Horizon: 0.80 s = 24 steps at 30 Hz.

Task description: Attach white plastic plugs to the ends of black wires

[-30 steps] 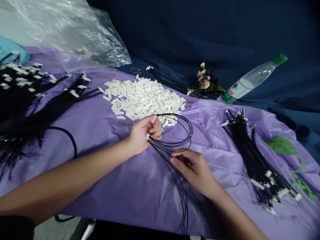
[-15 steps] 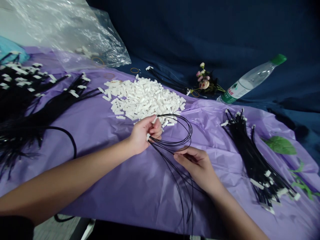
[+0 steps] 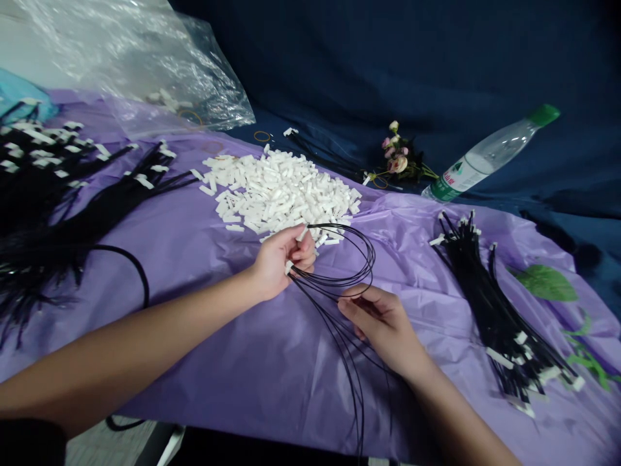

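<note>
My left hand is closed around a small white connector at one end of a thin black wire bundle. A second white connector sits against its palm side. From there the black wires loop out to the right and back, and loose ends hang toward the front edge. My right hand pinches black wire between thumb and forefinger, just below the loop; exactly how many strands it grips I cannot tell. Behind my left hand lies a heap of white connectors.
Bundles of black wires with white connectors lie at left and right on the purple cover. Farther back are a clear plastic bag, artificial flowers and a tilted bottle. A black cable curves at left.
The hanging loose wire ends have swung and shifted slightly. Both hands keep nearly the same place and grip.
</note>
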### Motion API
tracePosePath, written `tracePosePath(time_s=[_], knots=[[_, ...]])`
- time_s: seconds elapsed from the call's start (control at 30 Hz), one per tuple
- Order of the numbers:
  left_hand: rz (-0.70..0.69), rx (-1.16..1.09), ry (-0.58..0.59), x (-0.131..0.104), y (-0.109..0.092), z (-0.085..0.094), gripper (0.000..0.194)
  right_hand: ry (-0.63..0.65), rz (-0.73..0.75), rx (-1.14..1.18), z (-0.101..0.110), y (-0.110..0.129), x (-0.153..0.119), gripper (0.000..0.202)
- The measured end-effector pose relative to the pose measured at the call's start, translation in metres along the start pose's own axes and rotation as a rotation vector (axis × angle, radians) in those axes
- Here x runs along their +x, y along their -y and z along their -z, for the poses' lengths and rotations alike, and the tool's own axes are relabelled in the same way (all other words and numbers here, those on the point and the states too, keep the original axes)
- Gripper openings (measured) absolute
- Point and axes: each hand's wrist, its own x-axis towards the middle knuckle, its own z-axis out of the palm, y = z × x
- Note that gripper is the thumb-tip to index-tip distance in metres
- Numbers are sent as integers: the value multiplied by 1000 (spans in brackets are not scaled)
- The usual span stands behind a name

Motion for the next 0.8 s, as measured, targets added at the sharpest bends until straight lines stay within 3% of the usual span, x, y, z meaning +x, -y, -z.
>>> tracePosePath(time_s=[0.37, 0.6, 0.8], knots=[[6, 15, 33, -1, 1, 2, 37, -120, 144, -177, -1, -2, 1, 15], [8, 25, 31, -2, 1, 1, 38, -53, 5, -99, -1, -1, 0, 19], [9, 12, 31, -1, 2, 1, 37, -15, -24, -92, 0, 2, 0, 22]])
